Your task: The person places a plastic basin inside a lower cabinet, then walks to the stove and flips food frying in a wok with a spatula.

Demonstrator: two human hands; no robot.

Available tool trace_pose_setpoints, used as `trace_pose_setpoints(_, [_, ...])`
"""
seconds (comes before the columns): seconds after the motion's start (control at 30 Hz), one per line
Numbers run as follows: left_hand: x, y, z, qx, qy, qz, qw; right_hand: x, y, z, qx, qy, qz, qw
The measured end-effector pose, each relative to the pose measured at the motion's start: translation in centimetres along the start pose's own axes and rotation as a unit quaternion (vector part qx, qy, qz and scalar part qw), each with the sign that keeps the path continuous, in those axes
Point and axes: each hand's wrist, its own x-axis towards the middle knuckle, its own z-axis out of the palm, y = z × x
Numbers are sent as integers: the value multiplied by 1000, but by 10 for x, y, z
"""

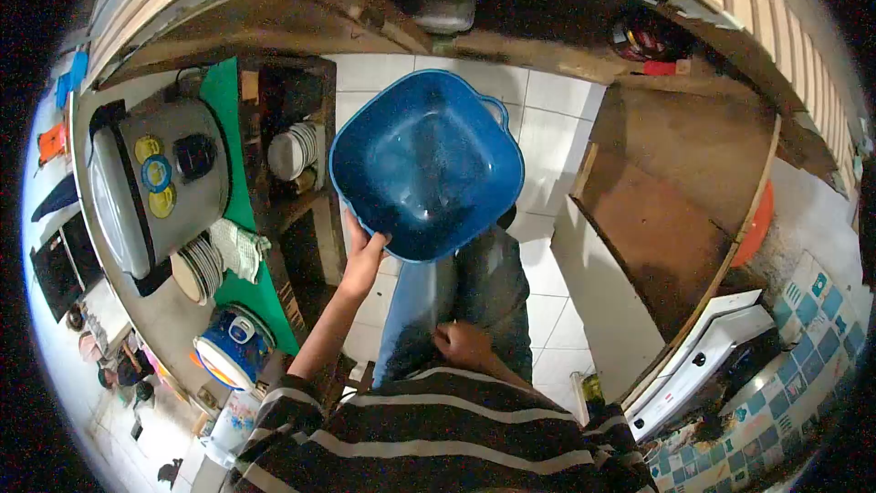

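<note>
A blue plastic basin (427, 164) is held out in front of me, its inside facing up and looking wet or shiny. My left hand (363, 251) grips its near left rim, with the thumb over the edge. Close to my body, over my lap, my right hand (461, 345) is curled closed, away from the basin. Whether it holds anything is too small to make out.
On the left, a wooden rack (301, 210) holds stacked plates (294, 152); a grey appliance (164, 187) and a blue-white container (234, 347) stand beyond it. To the right are a brown wooden panel (666, 210) and a white stove (703, 365). White tiles (547, 160) cover the floor.
</note>
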Motion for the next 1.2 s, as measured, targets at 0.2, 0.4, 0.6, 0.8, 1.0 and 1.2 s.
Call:
trace_pose_setpoints(0.2, [-4, 3, -11, 44, -45, 13, 998, -3, -7, -32, -15, -156, -14, 988])
trace_pose_setpoints(0.4, [54, -5, 21, 122, -72, 43, 989, 111, 142, -22, 119, 215, 17, 969])
trace_pose_setpoints(0.6, [137, 17, 71, 144, -175, 40, 973, 176, 176, -187, 457, 411, 43, 787])
trace_pose_setpoints(0.8, [228, 13, 83, 170, -221, 223, 934, 240, 181, -311, 526, 546, -173, 629])
trace_pose_setpoints(1.0, [228, 16, 95, 47, -210, 136, 967, 236, 201, -415, 517, 506, -263, 639])
trace_pose_setpoints(1.2, [217, -13, 96, 43, -241, 185, 952, 182, 112, -469, 431, 544, -364, 622])
